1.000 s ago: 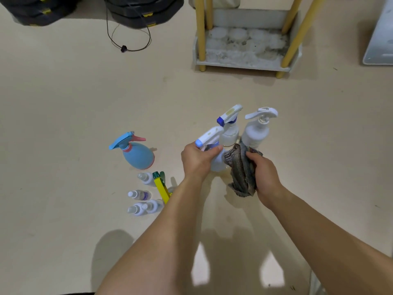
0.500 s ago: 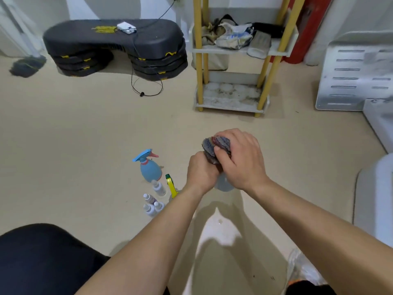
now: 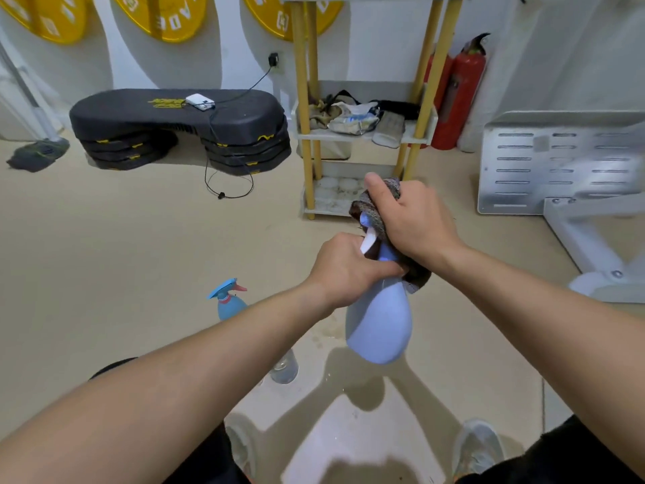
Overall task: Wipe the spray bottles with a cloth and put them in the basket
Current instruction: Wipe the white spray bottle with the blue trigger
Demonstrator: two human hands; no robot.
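A pale blue spray bottle (image 3: pixel 379 323) hangs in the air in front of me, body down. My left hand (image 3: pixel 343 270) grips its neck just under the white trigger. Over the spray head lies a grey-brown cloth (image 3: pixel 378 213), and my right hand (image 3: pixel 410 221) grips that cloth around the head. On the floor to the left stands a round blue spray bottle (image 3: pixel 228 303) with a light blue trigger. A clear bottle (image 3: pixel 286 370) peeks out from under my left forearm. No basket shows in this view.
A yellow-legged white shelf rack (image 3: pixel 363 134) stands straight ahead. Stacked black step platforms (image 3: pixel 181 131) with a cable lie at the back left. Two red fire extinguishers (image 3: pixel 460 96) and a white slotted panel (image 3: pixel 558 162) stand at the right.
The bottle has been lifted off the floor, and the view has risen with it. My right hand has brought the cloth up over the spray head.
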